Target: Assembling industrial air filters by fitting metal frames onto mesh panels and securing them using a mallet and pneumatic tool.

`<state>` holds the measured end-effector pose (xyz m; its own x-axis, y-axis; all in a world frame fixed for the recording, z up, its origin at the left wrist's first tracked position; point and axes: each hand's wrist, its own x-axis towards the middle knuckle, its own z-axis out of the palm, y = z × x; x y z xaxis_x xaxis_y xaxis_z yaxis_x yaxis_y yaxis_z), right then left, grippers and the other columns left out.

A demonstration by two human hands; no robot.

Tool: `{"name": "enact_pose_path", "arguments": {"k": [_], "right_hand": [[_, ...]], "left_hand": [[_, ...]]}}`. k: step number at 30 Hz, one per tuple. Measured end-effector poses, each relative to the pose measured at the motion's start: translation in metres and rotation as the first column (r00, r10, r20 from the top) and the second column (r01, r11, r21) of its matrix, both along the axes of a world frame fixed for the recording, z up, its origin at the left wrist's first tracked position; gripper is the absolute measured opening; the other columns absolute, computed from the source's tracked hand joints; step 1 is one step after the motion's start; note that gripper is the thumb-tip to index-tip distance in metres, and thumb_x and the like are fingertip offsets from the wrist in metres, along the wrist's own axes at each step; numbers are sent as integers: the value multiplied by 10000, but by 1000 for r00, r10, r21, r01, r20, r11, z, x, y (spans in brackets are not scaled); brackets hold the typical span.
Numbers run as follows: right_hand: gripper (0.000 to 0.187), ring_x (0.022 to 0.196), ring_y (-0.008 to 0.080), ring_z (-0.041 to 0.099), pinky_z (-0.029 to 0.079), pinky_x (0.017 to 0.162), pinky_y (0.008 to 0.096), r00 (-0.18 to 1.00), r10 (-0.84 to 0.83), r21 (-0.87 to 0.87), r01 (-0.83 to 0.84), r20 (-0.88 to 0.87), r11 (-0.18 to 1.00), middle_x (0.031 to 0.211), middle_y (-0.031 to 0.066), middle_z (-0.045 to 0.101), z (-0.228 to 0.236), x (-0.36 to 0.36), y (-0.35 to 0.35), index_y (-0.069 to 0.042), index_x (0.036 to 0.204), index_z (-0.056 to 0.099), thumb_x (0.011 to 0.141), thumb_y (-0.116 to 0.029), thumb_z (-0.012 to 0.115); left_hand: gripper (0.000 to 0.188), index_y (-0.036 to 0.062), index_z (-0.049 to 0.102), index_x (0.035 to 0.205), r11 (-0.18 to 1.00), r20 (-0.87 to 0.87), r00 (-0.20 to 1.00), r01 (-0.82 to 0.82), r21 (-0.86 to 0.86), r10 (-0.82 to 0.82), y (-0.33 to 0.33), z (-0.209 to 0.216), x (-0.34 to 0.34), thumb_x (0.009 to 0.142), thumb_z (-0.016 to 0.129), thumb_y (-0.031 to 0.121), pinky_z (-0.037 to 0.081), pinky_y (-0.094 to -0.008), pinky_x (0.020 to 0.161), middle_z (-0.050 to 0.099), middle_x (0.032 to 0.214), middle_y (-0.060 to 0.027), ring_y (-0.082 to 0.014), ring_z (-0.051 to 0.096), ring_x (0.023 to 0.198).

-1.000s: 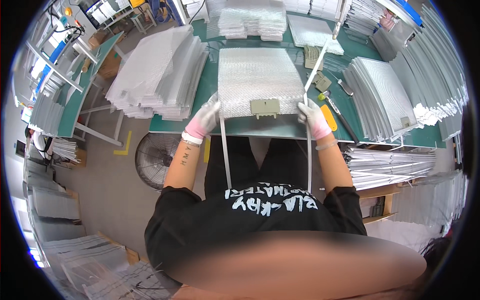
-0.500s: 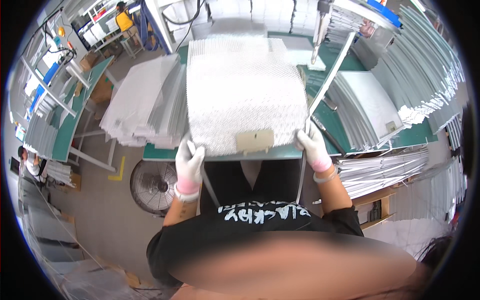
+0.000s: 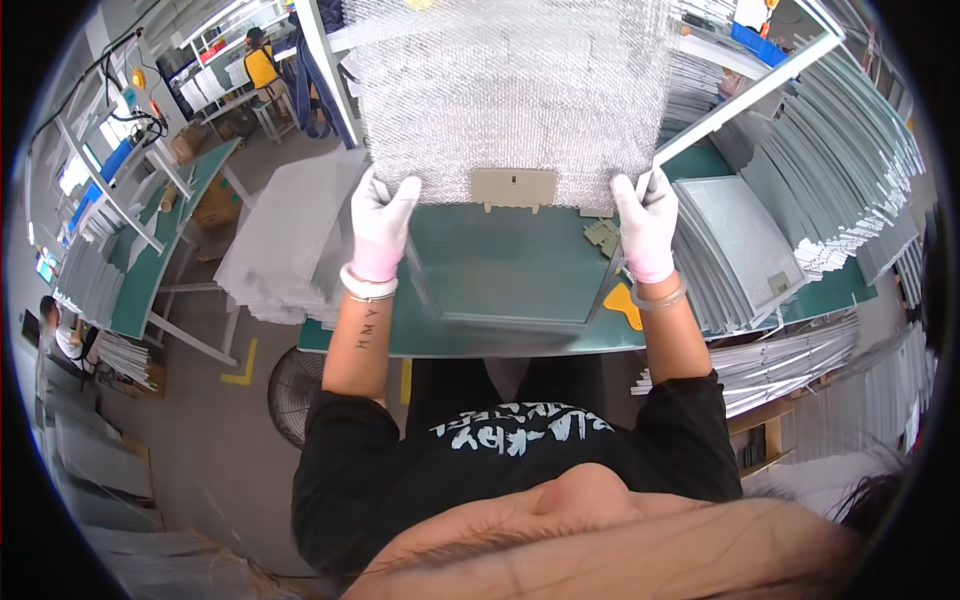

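Note:
A silvery mesh sheet (image 3: 510, 100) is held up in front of me, its near edge raised above the green table. My left hand (image 3: 383, 225), in a white and pink glove, pinches its near left corner. At the near right corner my right hand (image 3: 647, 225), gloved alike, grips the sheet. A beige plate (image 3: 513, 187) sits in the middle of the near edge. From beside my right hand a pale metal bar (image 3: 740, 98) slants up to a corner at the right. Below the sheet shows a thin grey frame (image 3: 515, 320); whether my hands hold it too I cannot tell.
Stacks of white panels (image 3: 290, 230) and framed mesh panels (image 3: 740, 240) flank me on the green table (image 3: 500, 260). Small beige parts (image 3: 602, 237) and a yellow piece (image 3: 622, 305) lie near my right hand. A floor fan (image 3: 295, 398) stands at lower left; a person (image 3: 262, 62) is far left.
Both hands have moved forward and up with the mesh sheet, uncovering the table top and the small parts. The slanted bar has swung to the right.

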<state>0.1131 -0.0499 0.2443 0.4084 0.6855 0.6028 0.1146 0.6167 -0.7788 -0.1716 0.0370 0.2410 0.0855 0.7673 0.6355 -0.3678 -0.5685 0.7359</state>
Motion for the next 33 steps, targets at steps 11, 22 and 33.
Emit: {"name": "enact_pose_path", "arguments": {"k": [11,22,33], "right_hand": [[331,958,131,627,493,862,276,978,-11,-136,41,210,990,1062,96,672,-107,22,8,69,1192,557,875,-22,589],[225,906,62,548,436,849,224,987,162,-137,-162,-10,977,1028,25,635,-28,31,-1,17,1137,567,912,15,551],[324,1019,122,594,448,926,281,980,50,-230,-4,195,973,1135,73,654,-135,29,-5,46,1218,535,936,-92,612]], "left_hand": [[327,-50,547,1177,976,-280,941,-213,-51,191,10,-120,6,875,650,23,503,-262,828,670,1079,-91,-116,632,953],[409,-44,500,1267,995,-142,986,77,-68,-86,18,-39,-15,870,597,-60,468,-234,862,622,1126,-62,-91,580,930],[352,-54,525,1230,969,-318,948,-65,-240,-15,-2,-144,-16,899,606,33,467,-268,892,640,1148,-80,-122,596,1025]]}}
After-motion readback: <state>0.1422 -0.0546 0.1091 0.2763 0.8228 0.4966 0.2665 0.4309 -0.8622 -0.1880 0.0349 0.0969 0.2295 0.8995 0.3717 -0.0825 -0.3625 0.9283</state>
